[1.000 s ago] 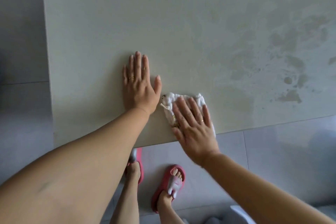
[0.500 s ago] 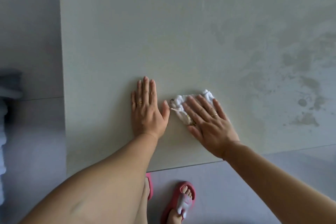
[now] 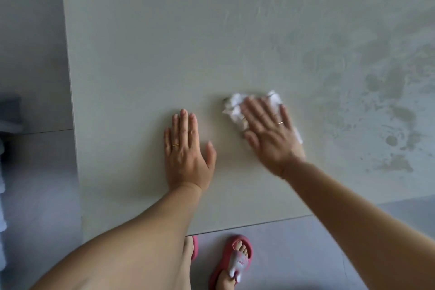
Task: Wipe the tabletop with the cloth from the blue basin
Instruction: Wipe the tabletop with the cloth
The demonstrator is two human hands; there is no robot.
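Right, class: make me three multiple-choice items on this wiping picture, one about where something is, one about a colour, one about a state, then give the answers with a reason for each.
1. Where is the cloth?
A. Hanging off the table edge
B. On the tabletop under the right hand
C. On the floor by the feet

2. What colour is the slipper?
A. Pink-red
B. Green
C. Black

3. How is the left hand placed?
A. Clenched in a fist
B. Lifted off the table
C. Flat, palm down, fingers extended

Answers:
1. B: the white cloth pokes out from beneath the right hand's fingers on the table.
2. A: the slipper below the table edge is pink-red with a pale strap.
3. C: the left hand lies spread on the surface, holding nothing.
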